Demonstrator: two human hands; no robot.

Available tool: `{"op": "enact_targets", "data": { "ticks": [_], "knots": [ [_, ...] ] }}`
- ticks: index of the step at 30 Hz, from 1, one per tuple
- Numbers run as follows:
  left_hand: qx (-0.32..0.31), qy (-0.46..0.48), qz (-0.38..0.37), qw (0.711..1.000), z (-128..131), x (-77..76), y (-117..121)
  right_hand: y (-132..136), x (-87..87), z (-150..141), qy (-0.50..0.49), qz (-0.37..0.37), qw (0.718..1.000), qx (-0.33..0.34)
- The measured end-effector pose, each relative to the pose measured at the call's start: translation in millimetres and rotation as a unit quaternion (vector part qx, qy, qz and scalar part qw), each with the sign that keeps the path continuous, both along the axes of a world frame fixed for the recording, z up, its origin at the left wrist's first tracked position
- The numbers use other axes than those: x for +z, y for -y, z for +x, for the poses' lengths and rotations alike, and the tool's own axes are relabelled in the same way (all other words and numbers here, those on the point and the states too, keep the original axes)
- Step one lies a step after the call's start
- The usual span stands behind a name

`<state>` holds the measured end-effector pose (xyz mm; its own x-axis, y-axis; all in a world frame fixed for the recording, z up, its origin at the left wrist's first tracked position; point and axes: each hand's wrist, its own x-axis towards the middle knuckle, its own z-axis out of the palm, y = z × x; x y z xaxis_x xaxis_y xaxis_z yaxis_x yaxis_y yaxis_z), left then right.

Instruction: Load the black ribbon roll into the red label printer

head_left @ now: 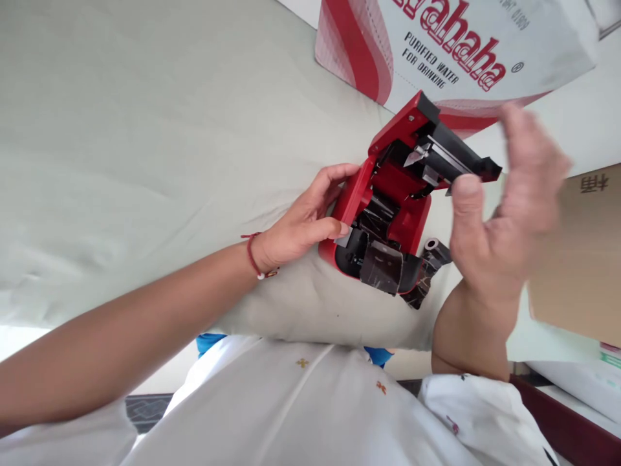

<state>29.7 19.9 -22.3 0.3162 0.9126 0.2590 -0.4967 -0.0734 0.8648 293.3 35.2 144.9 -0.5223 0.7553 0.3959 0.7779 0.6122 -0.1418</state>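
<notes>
A red and black label printer (347, 204) stands on the pale cloth with its hinged lid (405, 126) raised. Inside lies a dark roll (381, 213), and a dark printed strip (383, 265) hangs out over the front edge. My left hand (310, 217) grips the printer's left side, thumb on the front corner and fingers behind. By the lid's right edge is my right hand (504, 213), blurred by motion, its thumb and fingers apart and nothing held. Whether the thumb touches the lid I cannot tell. A small dark roll (434, 252) with a hollow core lies right of the printer.
Behind the printer stands a white and red water carton (436, 58). A brown cardboard box (577, 259) is at the right. Pale cloth (145, 129) covers the surface, whose near edge runs just in front of my body.
</notes>
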Motion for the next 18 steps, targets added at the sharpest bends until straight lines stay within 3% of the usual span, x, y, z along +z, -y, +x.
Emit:
{"op": "enact_targets", "data": {
  "ticks": [3,7,12,18],
  "knots": [
    [-0.001,0.003,-0.001,1.0,-0.2,-0.8,0.8,-2.1,-4.9,-4.1,-0.042,0.052,0.998,0.019],
    [0.007,0.006,0.0,1.0,1.0,-3.6,2.4,26.7,-9.4,-5.5,-0.114,0.012,0.992,0.05],
    [0.021,0.01,0.002,1.0,3.3,-0.4,2.9,52.4,-20.4,-2.1,-0.083,-0.051,0.991,0.088],
    [0.046,-0.061,0.051,0.996,-2.2,3.5,2.5,53.8,-22.3,-5.4,-0.062,-0.052,0.992,0.093]
  ]
}}
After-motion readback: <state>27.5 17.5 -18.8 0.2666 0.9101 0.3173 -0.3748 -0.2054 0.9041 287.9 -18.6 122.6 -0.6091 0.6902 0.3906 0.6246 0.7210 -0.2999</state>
